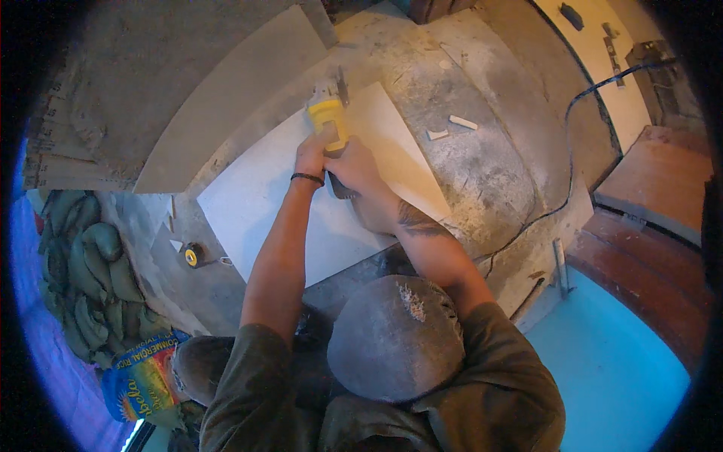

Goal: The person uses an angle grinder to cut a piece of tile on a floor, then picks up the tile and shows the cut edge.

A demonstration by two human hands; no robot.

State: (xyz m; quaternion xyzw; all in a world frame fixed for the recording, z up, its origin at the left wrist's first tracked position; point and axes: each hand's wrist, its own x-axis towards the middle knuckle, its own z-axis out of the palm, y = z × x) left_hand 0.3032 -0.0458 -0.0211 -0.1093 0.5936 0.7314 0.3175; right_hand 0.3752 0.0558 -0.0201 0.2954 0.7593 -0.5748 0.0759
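A yellow angle grinder (325, 114) is gripped in both my hands, its disc end pointing away from me. My left hand (311, 155) closes round the body on the left side. Behind it, my right hand (355, 164) wraps the rear part; some of its fingers are hidden. The disc is blurred at the far edge of a large pale tile (263, 207), which lies flat on the dusty floor under my hands. Haze or dust hangs around the grinder's head, so I cannot tell whether the disc touches the tile.
A tape measure (193, 255) lies left of the tile. Small tile offcuts (462, 122) rest to its right. A dark power cable (570, 162) curves along the right side. Green sacks (86, 260) are piled at left; a blue surface (602, 361) shows lower right. Another slab (241, 94) lies far left.
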